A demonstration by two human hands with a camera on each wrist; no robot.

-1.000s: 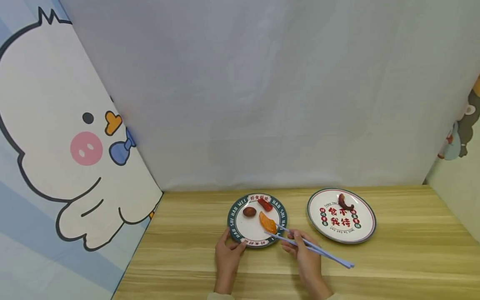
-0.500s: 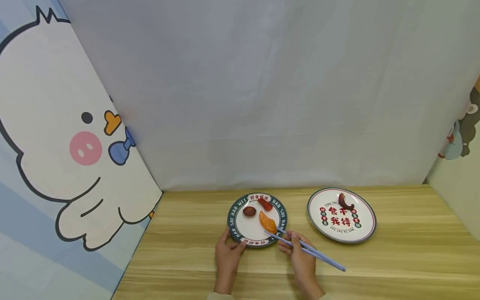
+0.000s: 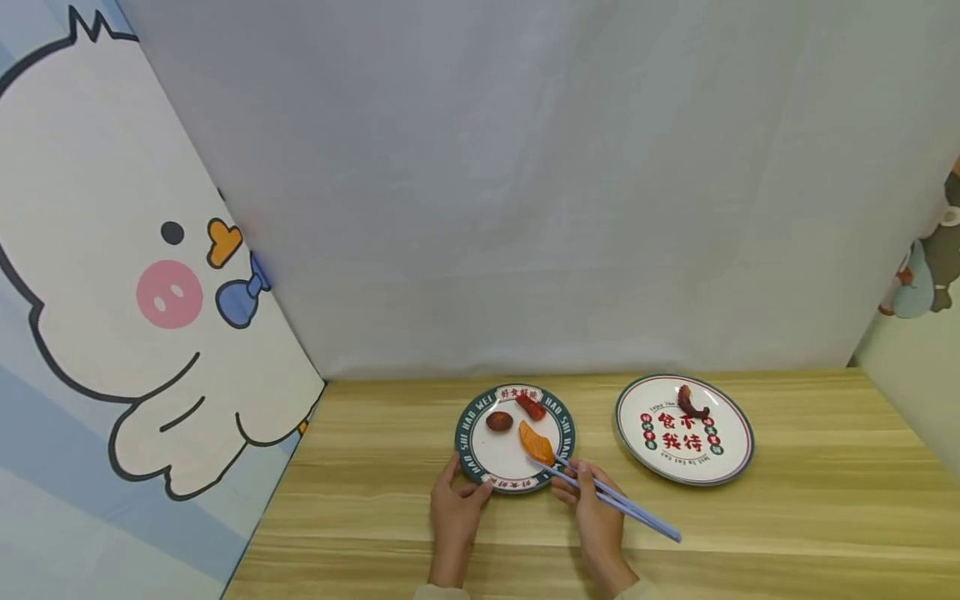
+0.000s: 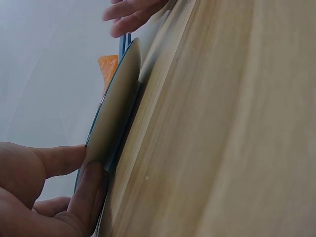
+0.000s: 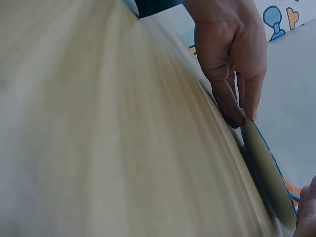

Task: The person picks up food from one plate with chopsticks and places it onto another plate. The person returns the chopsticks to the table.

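My left hand (image 3: 455, 510) grips the near-left rim of a green-rimmed plate (image 3: 465, 433), thumb on top and fingers underneath, as the left wrist view shows. In my right hand (image 3: 598, 510) are two light-blue chopsticks (image 3: 639, 512), held at the plate's near-right side. Their tips lie at the lower end of an orange slice (image 3: 536, 443) with pale lines, resembling salmon, one on either side of it. A brown oval piece (image 3: 499, 422), like a date, and a red chunk (image 3: 531, 407) also lie on this plate.
To the right stands a second white plate (image 3: 742, 450) with red lettering. A dark red curled piece (image 3: 690, 403), like an octopus tentacle, lies on it. Behind the wooden table (image 3: 360, 500) hangs a grey-white backdrop (image 3: 570, 208); a cartoon panel (image 3: 90, 250) leans at the left.
My right hand has shifted slightly left, and the rear ends of the chopsticks have swung left and down. Their tips stay at the orange slice. The left hand keeps its hold on the plate.
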